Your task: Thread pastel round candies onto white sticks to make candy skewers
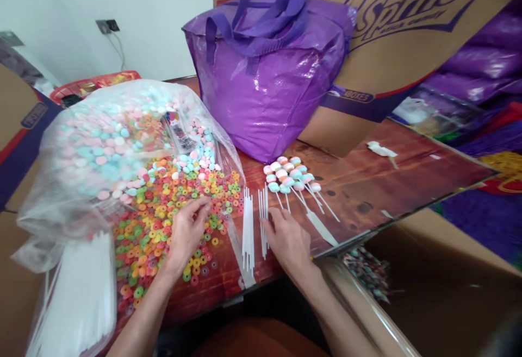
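Over a spread pile of colourful gummy rings [163,194], my left hand [190,229] has its thumb and fingers pinched together. Whatever is between those fingertips is too small to make out. My right hand [289,240] is bent down at the right bundle of thin white sticks [263,210], its thumb against them; whether a stick is gripped is unclear. A second bundle of white sticks [247,232] lies just left of it. Beyond my right hand, several skewers of pastel candies and rings [291,172] lie side by side, their sticks pointing towards me.
A clear plastic bag [53,167] of pink, blue and white candies lies at left, above a pack of white sticks [81,286]. A purple bag [265,91] stands behind, against a cardboard box [346,112]. An open box [440,270] sits below the table's right edge.
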`<state>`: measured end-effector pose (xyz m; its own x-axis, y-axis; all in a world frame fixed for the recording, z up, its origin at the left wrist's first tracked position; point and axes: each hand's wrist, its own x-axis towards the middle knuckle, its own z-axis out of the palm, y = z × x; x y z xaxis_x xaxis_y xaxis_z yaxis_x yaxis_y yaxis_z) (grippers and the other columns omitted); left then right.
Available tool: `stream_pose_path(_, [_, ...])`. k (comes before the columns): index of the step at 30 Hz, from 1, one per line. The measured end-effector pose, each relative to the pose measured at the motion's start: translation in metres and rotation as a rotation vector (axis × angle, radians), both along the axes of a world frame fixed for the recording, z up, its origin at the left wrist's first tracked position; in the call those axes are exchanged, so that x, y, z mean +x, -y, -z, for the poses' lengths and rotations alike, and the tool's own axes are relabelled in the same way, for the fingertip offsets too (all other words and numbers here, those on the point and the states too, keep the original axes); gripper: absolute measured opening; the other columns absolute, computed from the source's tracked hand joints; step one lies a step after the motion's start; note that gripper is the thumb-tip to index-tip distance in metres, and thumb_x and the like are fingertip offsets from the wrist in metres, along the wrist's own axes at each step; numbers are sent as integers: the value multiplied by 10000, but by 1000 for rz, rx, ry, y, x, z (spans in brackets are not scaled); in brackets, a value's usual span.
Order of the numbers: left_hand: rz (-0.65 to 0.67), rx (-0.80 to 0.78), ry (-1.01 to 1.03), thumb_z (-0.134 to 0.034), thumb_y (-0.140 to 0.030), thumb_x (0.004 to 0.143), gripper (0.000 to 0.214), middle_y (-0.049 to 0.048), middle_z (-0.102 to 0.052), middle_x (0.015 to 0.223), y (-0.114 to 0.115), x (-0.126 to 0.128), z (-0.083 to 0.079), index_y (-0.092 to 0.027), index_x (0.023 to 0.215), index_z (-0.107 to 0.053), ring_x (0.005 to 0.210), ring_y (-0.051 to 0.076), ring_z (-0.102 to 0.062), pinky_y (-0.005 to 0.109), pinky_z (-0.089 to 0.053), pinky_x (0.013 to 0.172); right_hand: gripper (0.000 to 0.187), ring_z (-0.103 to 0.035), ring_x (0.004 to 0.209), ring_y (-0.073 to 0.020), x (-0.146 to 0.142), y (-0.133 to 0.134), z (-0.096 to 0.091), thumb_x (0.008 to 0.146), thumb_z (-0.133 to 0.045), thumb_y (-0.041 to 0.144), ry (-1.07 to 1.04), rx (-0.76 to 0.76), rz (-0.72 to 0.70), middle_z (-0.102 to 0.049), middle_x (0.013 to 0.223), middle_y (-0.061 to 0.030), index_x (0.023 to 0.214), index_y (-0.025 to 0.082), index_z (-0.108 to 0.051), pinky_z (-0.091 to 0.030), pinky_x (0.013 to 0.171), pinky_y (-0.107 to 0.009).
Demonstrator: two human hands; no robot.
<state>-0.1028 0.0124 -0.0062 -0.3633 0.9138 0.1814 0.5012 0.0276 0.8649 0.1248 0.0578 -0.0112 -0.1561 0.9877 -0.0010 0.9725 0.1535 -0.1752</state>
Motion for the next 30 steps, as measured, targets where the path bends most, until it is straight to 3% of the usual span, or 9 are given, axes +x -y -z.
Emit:
stream_pose_path(7, [13,-1,-393,-500,-225,922,242,66,-726,957,-39,-16,-10,-212,973,-736,851,201,-674,296,-497,797,186,-707,754,-201,-30,14,0,928,-465,58,89,-110,-77,-663,964,-116,992,152,-613,-336,524,-271])
stream_pose_path(14, [36,-328,-784,-393,-144,946,368,128,-674,1087,-114,-15,-23,-189,1153,-694,984,242,-654,314,-477,825,136,-705,779,-215,-32,8,-4,987,-454,146,-51,-227,-82,-707,911,-80,997,166,-588,-306,538,-272])
stream_pose_path(18, [84,-401,-839,-423,-82,904,355,179,-653,1125,-141,-10,-23,-150,1061,-734,1082,292,-629,352,-482,870,133,-692,752,-200,-28,7,5,989,-452,155,-119,-180,-89,-704,869,-64,948,176,-577,-281,532,-270])
stream_pose_path(21, [107,-448,-865,-427,-45,880,344,233,-635,1164,-153,-11,-19,-94,1006,-743,1132,342,-610,404,-488,900,134,-680,722,-183,-24,10,12,977,-452,145,-154,-129,-114,-694,884,-58,934,184,-572,-259,521,-272])
stream_pose_path(25, [124,-490,-867,-518,-64,843,279,229,-638,1178,-162,-17,-19,-105,997,-747,1087,343,-641,419,-504,893,151,-668,710,-172,-23,12,18,975,-436,141,-186,-98,-125,-684,892,-56,917,187,-567,-268,521,-274])
stream_pose_path(30, [82,-468,-830,-523,-122,847,276,222,-654,1170,-158,-20,-24,-115,992,-758,1065,347,-651,429,-512,871,175,-660,708,-164,-22,13,19,978,-412,146,-209,-86,-116,-685,898,-59,919,186,-573,-286,524,-265])
